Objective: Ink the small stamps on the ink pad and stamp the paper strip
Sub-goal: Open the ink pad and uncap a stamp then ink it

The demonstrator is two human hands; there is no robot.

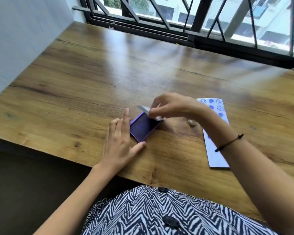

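The purple ink pad point(143, 127) lies uncovered near the table's front edge, its dark inked surface showing. My left hand point(119, 141) braces it from the left, with the index finger along its far-left edge and the thumb at its near corner. My right hand point(170, 106) hovers over the pad's far edge and pinches the pad's pale lid point(145, 110), which is tilted and blurred. A small stamp point(192, 122) lies on the table right of the pad. The white paper strip point(214, 155), with several blue prints, lies further right, partly under my right forearm.
The wooden table point(75, 82) stretches far to the left and back. A white wall stands at the left. A window with a dark metal grille point(199, 19) runs along the table's far edge. My zebra-patterned clothing fills the bottom of the view.
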